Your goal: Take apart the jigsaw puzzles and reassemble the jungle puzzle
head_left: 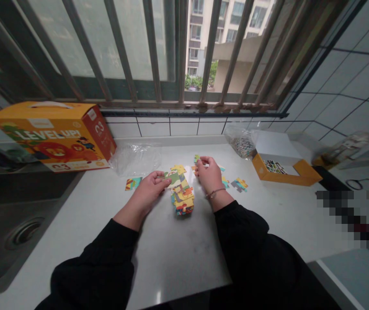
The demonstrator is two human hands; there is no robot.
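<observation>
Left-hand grip (152, 186) is clamped on a green puzzle piece (173, 179) by the stacked pieces (183, 200) on the counter (184, 254). Right-hand grip (209, 175) is at a smaller piece (196, 158), but whether it pinches it cannot be told.

A green puzzle piece (173, 178) is held near the far end of a yellow-topped pile (184, 199) (loose pieces (240, 184) lie on either side).
</observation>
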